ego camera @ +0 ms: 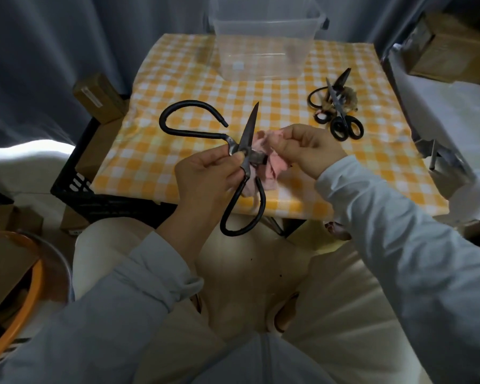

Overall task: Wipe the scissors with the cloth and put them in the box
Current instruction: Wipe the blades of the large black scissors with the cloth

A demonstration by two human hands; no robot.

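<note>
Between left fingers: scissors pivot (cloth seemingly wrapping one blade).

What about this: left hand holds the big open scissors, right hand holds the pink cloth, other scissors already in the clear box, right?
Not quite. The head view shows the clear box empty; the other scissors lie on the checked tablecloth, right of it. Left hand, big open scissors, right hand and pink cloth are as stated.
</note>
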